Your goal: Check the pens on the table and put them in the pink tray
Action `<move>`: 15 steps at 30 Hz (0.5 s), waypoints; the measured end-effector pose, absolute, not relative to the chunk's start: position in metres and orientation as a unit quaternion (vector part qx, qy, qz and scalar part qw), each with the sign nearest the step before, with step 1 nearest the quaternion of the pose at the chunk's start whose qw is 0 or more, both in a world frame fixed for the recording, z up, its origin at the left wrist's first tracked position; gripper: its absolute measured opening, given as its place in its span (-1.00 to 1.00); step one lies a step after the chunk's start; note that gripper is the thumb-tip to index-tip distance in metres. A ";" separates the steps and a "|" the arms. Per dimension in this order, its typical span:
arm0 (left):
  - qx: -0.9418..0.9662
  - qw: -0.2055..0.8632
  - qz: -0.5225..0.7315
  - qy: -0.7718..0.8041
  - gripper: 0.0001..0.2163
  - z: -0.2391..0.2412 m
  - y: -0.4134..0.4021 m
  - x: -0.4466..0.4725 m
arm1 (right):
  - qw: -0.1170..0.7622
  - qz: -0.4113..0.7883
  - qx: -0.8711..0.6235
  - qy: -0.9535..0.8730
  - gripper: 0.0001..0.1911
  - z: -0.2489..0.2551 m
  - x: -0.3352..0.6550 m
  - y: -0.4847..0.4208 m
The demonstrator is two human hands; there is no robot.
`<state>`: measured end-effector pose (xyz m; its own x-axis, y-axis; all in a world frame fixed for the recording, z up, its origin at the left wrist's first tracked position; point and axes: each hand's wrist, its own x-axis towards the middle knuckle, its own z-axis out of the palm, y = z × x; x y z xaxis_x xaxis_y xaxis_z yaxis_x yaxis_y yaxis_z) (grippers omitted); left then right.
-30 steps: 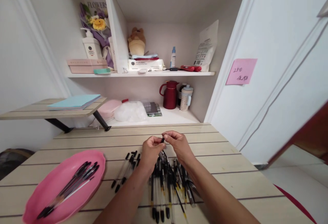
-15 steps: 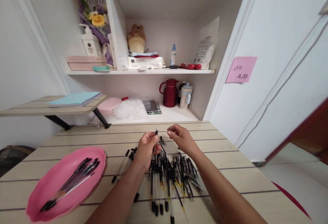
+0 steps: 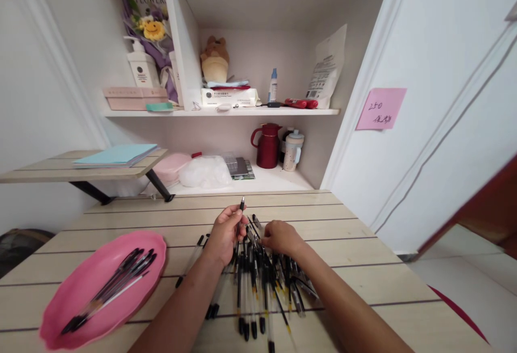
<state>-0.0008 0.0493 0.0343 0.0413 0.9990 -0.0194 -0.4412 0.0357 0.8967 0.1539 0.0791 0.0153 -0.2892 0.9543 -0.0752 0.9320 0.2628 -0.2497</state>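
Pen in head view: located in my left hand, silvery tip pointing up, dark grip showing above my fingers. That hand is closed on it, thumb and fingers curled in, above the near-left edge of the pile.

My right hand is bent down and curled at the upper right of the loose pen pile. Its fingertips are turned from view; I cannot tell whether they grip anything.

The pile lies directly on the slatted table, mostly between my 2 forearms, with black-capped ends toward me and some yellow marks visible. A smaller pen group lies to the left, partly hidden by my left forearm.

Well to the left sits 1 pink tray, oval, with a bundle of pens lying slantwise inside. Beyond the table, 1 red jug stands beside 1 speckled mug.
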 end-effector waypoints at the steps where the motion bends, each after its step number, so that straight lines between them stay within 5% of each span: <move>1: 0.376 0.617 0.582 0.374 -0.71 0.034 0.049 -0.001 | 0.042 0.125 -0.596 -0.792 -0.78 0.014 0.152 0.079; 15: 0.390 0.612 0.574 0.379 -0.71 0.034 0.050 -0.003 | 0.080 0.171 -0.597 -0.779 -0.87 0.014 0.162 0.085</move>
